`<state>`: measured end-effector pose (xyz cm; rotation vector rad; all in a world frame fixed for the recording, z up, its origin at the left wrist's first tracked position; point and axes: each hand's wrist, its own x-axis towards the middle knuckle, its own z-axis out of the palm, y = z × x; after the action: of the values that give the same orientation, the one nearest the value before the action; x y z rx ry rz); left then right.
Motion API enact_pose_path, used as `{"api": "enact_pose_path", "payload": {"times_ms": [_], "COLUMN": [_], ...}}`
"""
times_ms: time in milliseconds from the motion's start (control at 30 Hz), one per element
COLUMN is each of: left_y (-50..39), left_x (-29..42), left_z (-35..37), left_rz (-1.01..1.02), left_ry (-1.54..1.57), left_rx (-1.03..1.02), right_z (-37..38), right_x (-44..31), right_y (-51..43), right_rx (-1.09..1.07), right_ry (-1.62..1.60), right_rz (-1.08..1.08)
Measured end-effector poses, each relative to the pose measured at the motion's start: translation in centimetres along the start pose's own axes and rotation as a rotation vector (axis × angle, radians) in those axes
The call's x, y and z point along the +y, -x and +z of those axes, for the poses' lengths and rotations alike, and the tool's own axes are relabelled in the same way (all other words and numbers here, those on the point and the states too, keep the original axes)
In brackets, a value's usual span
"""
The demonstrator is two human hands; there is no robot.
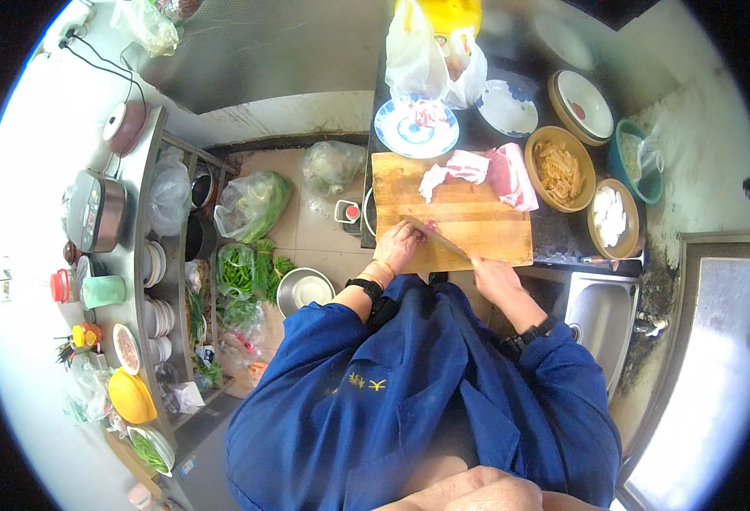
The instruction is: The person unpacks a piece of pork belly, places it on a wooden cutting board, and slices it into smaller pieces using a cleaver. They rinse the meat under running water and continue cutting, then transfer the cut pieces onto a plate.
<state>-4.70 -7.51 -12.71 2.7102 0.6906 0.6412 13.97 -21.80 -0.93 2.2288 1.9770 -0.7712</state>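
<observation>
A wooden cutting board (pixel 451 239) lies on the dark counter in front of me. My right hand (pixel 496 280) is closed around the handle of a kitchen knife (pixel 442 239), whose blade slants up and left across the board. My left hand (pixel 399 245) rests at the board's left front edge, its bent fingertips close to the blade; what lies under them is hidden. Small reddish meat bits (pixel 431 225) sit just beyond the blade. At the board's far side are a thick slab of raw meat (pixel 511 177) and paler fatty strips (pixel 467 167). A blue-and-white plate (pixel 416 144) behind the board holds some cut meat.
Right of the board stand a bowl of brownish strips (pixel 557 199), a bowl of white pieces (pixel 610 249) and a teal basket (pixel 651 191). A steel sink (pixel 598 313) is at the right. Bagged vegetables (pixel 256 204) and a metal basin (pixel 283 295) stand on the floor beside a shelf.
</observation>
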Motion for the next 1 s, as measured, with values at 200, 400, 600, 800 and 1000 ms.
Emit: {"api": "enact_pose_path", "payload": {"times_ms": [200,400,600,800,1000], "left_y": [0.1,0.6,0.8,0.5,0.4], "left_x": [-0.3,-0.5,-0.5,-0.1,-0.1], "left_z": [0.4,0.5,0.8,0.5,0.5], "left_rz": [0.047,0.027,-0.046,-0.012,0.011], "left_ry": [-0.017,-0.056,0.065,-0.006,-0.007], "left_rx": [0.061,-0.013,0.0,0.054,0.078], "right_z": [-0.1,0.0,0.6,-0.3,-0.7], "right_x": [-0.2,-2.8,-5.0,-1.6,-0.5], "right_y": [1.0,-0.1,-6.0,-1.3,0.7], "right_rx": [0.065,0.057,0.134,-0.023,0.022], "right_ry": [-0.025,0.074,0.073,-0.002,-0.027], "right_rz": [0.067,-0.078,-0.136,-0.025,0.037]}}
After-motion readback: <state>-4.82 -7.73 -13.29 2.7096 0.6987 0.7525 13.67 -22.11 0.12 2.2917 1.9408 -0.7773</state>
